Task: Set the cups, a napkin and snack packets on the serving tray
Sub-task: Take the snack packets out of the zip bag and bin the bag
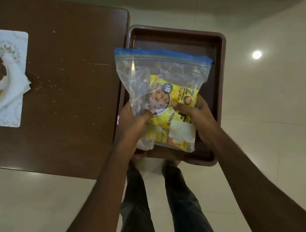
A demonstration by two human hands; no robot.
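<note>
At the frame's left, a patterned placemat [0,58] lies on the dark brown surface [69,84]. Centre frame, the left hand [135,122] and right hand [197,113], fingers clamped, hold a clear zip bag [161,69] of yellow snack packets [180,92] over the brown tray [216,52]. Glossy pale floor [273,99] fills the right.

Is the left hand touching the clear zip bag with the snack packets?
Touching. The head view shows the left hand gripping the zip bag at its lower left, thumb pressed on the plastic.
</note>
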